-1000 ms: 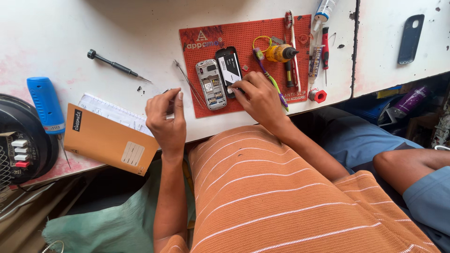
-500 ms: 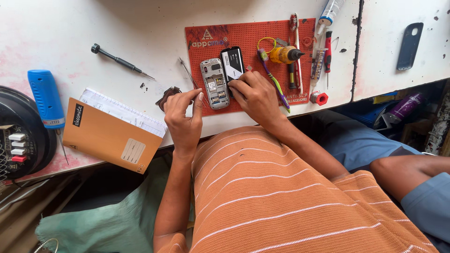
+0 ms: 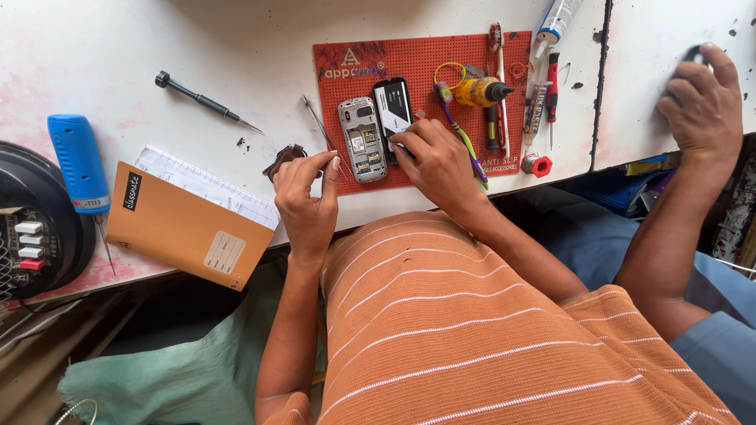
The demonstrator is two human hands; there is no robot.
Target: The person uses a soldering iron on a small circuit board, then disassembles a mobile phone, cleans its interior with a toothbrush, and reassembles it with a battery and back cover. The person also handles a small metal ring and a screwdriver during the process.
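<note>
My left hand (image 3: 307, 197) rests at the table's front edge, thumb and forefinger pinched together at the near end of thin metal tweezers (image 3: 319, 126). Whether it grips them I cannot tell. A small dark brown piece (image 3: 285, 156) lies just left of that hand. My right hand (image 3: 437, 161) is on the red mat (image 3: 425, 55), fingertips closed on the near end of a black phone piece with a white label (image 3: 392, 106). An opened grey phone body (image 3: 362, 138) lies right beside it, between my two hands.
Small screwdrivers (image 3: 496, 79), a yellow bottle (image 3: 480, 92) and a purple-green brush (image 3: 461, 130) lie on the mat's right side. An orange notebook (image 3: 185, 228), blue-handled tool (image 3: 77, 161), black screwdriver (image 3: 201, 101) and black device (image 3: 31, 228) sit left. Another person's hand (image 3: 701, 98) covers a dark object at far right.
My left hand has moved right toward the mat and the tweezers. My right hand stays on the black piece. Another person's hand has come over the dark object at the far right.
</note>
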